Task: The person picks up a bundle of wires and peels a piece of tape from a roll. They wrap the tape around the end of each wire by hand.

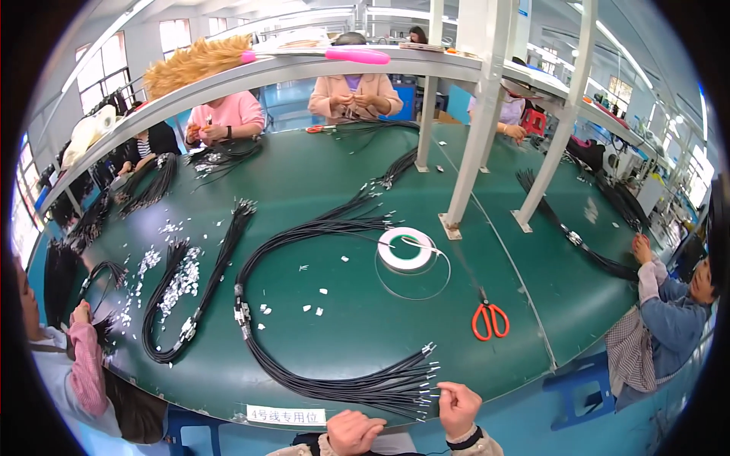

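- Black wire bundle (304, 304), long, thin and looped, with small metal terminals on its ends, sweeps across the green oval surface (357, 182); its near ends fan out at 6 o'clock, right at the front edge.
- Right hand (458, 408) is pinched on a wire end at the tip of that fan, fingers closed around it.
- Left hand (354, 432) sits just beside, at 7 o'clock from the right one, curled into a loose fist; whether it grips anything I cannot tell.
- Handling call: these wires look light and floppy, and they will sag and tangle if lifted mid-length. The terminals look small and bendable, so the insulation just behind the metal tip is the safer place to pinch.
- White tape roll (407, 248) lies flat at 12 o'clock from the hands, a thin clear ring beside it.
- Orange-handled scissors (489, 319) rest at 1 o'clock, apart from the bundle.
- Small white loose pieces (315, 300) dot the surface inside the loop.
- Other people sit around the rim with their own black bundles; a pink-sleeved arm (85, 365) works at 9 o'clock.
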